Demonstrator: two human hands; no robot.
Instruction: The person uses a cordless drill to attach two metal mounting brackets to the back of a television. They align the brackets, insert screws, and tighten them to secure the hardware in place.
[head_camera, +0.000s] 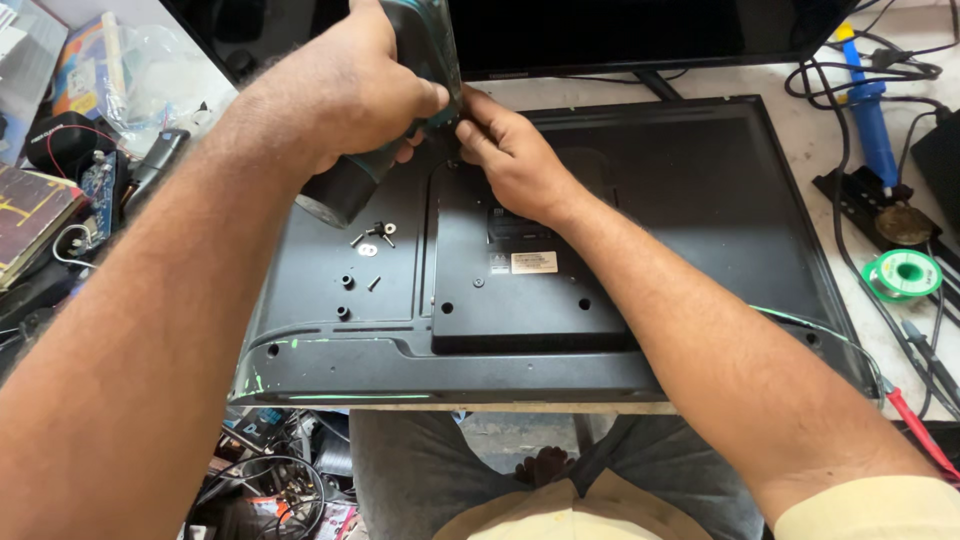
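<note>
- Power screwdriver (345, 190): upper centre of the frame, dark teal body, tip hidden among the fingers at the upper edge of the raised centre panel. Looks dense, rigid; best held round the body.
- Left hand (350, 90): closed round the screwdriver's body, forearm running in from the lower left.
- Right hand (505, 150): fingers pinched shut at the tool's tip; what they hold is hidden. Forearm enters from the lower right.
- Television back cover (700, 200): black, flat on the bench, centre; wide thin plastic, likely flexes.
- Loose screws (372, 238): small, easily scattered, on the cover left of centre.
- Solder spool (903, 273): right edge.
</note>
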